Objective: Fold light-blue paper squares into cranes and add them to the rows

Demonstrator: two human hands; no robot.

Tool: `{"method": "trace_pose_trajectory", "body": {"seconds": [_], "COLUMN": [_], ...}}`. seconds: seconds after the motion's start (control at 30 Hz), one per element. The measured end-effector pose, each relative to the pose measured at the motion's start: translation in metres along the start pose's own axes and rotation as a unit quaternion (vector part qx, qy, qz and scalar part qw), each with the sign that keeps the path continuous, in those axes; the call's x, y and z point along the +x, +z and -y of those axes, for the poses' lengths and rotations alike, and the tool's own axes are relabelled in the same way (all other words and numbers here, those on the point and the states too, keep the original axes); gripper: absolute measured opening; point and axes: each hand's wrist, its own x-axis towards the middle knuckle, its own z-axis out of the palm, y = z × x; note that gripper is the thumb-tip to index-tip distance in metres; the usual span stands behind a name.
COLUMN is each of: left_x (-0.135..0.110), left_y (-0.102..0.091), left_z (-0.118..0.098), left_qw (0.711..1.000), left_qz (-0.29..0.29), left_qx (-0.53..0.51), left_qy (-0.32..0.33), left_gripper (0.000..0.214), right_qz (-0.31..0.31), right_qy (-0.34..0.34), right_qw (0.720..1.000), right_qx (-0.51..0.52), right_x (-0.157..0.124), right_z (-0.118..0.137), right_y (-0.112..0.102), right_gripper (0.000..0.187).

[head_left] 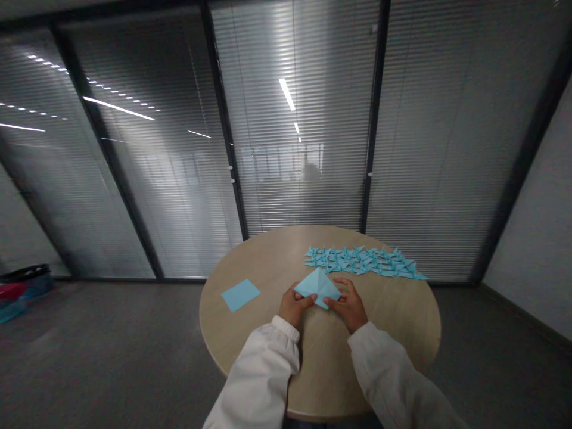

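Observation:
A partly folded sheet of light blue origami paper (318, 282) is held between my two hands above the table, its creased point facing away from me. My left hand (294, 305) pinches its left side, the thumb on the lower edge. On the opposite side, my right hand (351, 302) grips the paper with thumb and fingers. Just beyond it, many small folded blue paper cranes (361, 261) stand packed in rows. To the left lies a flat blue paper sheet (241, 294), apart from both hands.
The round wooden table (268, 256) has a curved edge close to my forearms. Behind it rises a glass partition with blinds (297, 196). Dark bins or bags (33, 280) sit on the floor at far left, and a white wall (536, 250) is at right.

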Motion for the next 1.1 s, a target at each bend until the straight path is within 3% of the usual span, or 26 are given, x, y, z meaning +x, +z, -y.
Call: {"method": "trace_pose_trajectory", "body": {"seconds": [0.3, 0.83, 1.1], "left_x": [-0.002, -0.006, -0.004], "left_y": [0.001, 0.007, 0.006], "left_z": [-0.001, -0.01, -0.004], "left_qw": [0.999, 1.0, 0.999], "left_qz": [0.028, 0.017, 0.036], "left_qx": [-0.037, -0.013, 0.008], "left_qy": [0.022, 0.006, 0.04], "left_gripper": [0.04, 0.046, 0.036], "right_qz": [0.024, 0.053, 0.074], "right_qy": [0.02, 0.039, 0.042], "right_qw": [0.998, 0.997, 0.993], "right_qx": [-0.052, -0.051, -0.083], "right_x": [0.0, -0.002, -0.005], "right_z": [0.0, 0.0, 0.005], "right_y": [-0.003, -0.001, -0.001], "right_gripper": [0.039, 0.047, 0.04]}}
